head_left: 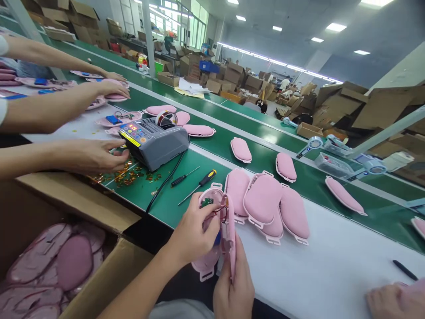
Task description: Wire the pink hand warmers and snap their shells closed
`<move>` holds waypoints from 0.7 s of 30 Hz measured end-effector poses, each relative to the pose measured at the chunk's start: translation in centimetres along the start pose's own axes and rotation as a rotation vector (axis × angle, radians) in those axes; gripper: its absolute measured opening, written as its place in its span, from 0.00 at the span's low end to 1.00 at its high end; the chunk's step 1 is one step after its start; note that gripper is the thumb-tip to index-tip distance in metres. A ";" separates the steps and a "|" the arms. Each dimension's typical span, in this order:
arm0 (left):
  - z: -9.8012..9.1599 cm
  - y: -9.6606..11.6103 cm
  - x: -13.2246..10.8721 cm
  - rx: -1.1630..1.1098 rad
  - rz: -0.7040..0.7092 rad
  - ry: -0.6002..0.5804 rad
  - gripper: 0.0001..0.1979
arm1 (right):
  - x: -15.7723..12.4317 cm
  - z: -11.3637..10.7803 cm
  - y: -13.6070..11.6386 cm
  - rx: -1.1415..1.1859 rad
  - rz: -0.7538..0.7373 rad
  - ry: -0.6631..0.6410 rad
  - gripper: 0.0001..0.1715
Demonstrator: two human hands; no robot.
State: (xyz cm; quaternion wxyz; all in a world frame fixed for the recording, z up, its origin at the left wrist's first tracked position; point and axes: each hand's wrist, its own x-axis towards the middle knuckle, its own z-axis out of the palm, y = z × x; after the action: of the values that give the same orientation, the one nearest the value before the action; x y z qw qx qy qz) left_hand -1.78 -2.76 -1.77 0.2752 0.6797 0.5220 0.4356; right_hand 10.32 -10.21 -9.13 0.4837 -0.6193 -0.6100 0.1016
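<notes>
Pink oval plastic casing (215, 195), opened into 2 halves, is held up over the near edge of the white tabletop (332, 266), not resting on it. The rear half faces the camera, with a small green circuit board (207, 201) at its top. The front half stands edge-on just to the right, and red wires run between the 2.

Left hand (194, 235): fingers curled, thumb and fingertips pinching the rear half beside the wires. Right hand (232, 288): closed around the lower edge of the front half, thumb lying up along it.

Just right of the casing, a pile of closed pink shells (262, 204) overlaps on the tabletop. Behind it, on the green conveyor belt (259, 155), lie 2 tools: a black-and-yellow-handled screwdriver (199, 184) and a slim black screwdriver (184, 177), near each other. A black cable (166, 181) passes beside them to a grey tape dispenser (154, 139), which has gold foil scraps (129, 175) in front of it.

A co-worker's hand (96, 155) rests beside the dispenser. Further left, 2 more co-worker hands (109, 88) lie on pink parts. At lower left, a brown cardboard box (109, 274) holds pink parts. At far right, a black pen (405, 270) lies on the tabletop.
</notes>
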 end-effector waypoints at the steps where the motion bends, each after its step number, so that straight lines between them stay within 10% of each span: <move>1: 0.0 0.1 0.1 -0.016 -0.012 -0.006 0.16 | 0.2 0.1 0.0 0.010 -0.006 -0.024 0.28; 21: 1.1 0.3 2.1 0.061 -0.233 0.194 0.32 | 6.9 -0.1 -1.1 0.708 0.487 -0.327 0.33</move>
State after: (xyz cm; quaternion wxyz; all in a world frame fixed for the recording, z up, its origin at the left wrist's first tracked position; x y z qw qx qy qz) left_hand -0.54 -0.76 -1.39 0.2515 0.5773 0.6347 0.4480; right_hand 11.31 -4.55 -5.07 0.5250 -0.5171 -0.4426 0.5109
